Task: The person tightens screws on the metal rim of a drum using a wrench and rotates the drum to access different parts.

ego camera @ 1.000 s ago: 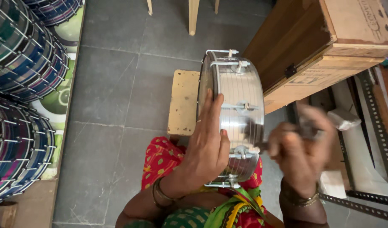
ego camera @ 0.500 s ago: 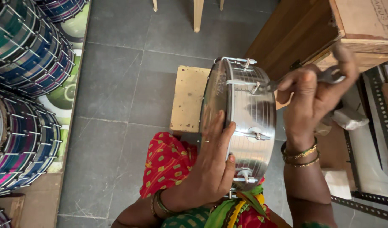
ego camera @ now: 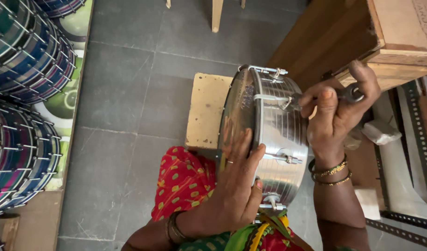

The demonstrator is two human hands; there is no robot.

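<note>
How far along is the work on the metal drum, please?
Done: the silver drum has its head fitted, and several tension rods sit along its shell. In hand: the left hand steadies the drum on edge, while the right hand holds a small metal key at an upper rod. Left: how many rods need tightening cannot be told.
</note>
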